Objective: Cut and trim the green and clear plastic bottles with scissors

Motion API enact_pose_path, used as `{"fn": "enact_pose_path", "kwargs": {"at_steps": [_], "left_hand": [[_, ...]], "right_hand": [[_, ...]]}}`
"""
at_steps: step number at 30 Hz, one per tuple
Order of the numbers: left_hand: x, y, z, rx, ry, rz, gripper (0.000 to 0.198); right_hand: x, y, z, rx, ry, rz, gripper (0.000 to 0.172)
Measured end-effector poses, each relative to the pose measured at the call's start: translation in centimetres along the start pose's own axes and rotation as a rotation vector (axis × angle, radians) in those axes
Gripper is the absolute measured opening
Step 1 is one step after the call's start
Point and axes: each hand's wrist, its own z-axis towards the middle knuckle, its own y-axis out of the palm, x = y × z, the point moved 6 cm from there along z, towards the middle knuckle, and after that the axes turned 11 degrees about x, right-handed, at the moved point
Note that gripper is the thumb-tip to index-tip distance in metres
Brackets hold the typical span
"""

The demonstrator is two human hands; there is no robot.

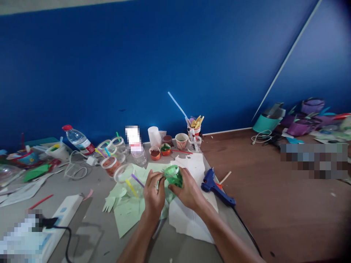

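Head camera, looking down past my forearms: the blue wall (137,65) fills the upper half, and the brown wooden floor (274,190) runs off to my right. Under my arms is the grey table (90,233), crowded along its far edge and left side. Sheets of white paper (189,219) lie under my right wrist, and pale green paper (127,215), cut into leafy shapes, spreads under my left. A white power strip (63,219) lies at an angle near the table's left front with a black plug in it. The blue glue gun (212,184) rests on its side just beside my right hand, at the table's right edge, its black cord trailing toward me. Farther back on the left a water bottle (79,140) with a red cap leans tilted. A clear plastic cup (124,179) with a yellow and a purple straw in it lies on its side near my left hand, with more of the same kind behind it. At the back stands a paper cup (195,129) stuffed with sticks. Between my hands, raised just above the papers, is the green plastic cup (174,176), tipped with its rim away from me. My right hand (189,191) is wrapped around its right side, thumb across the front and fingers curled behind. My left hand (154,197) is bent in narrow against the left side, fingertips touching it by the rim.
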Motion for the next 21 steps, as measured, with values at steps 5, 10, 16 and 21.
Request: {"fn": "enact_pose_path", "kwargs": {"at_steps": [5,10,16,21], "left_hand": [[0.0,0.2,0.0,-0.021,0.013,0.015,0.012],[-0.2,0.2,-0.2,0.011,0.004,0.08,0.012],[-0.4,0.4,-0.4,-0.005,0.046,0.108,0.011],[-0.7,0.8,-0.6,-0.121,0.12,0.166,0.012]], "right_hand": [[0.2,0.0,0.0,0.009,-0.01,-0.007,0.049],[0.1,0.5,-0.6,0.051,-0.112,-0.057,0.048],[0.1,0.8,-1.1,0.045,-0.161,-0.075,0.051],[0.4,0.5,-0.6,-0.003,-0.138,-0.115,0.056]]}}
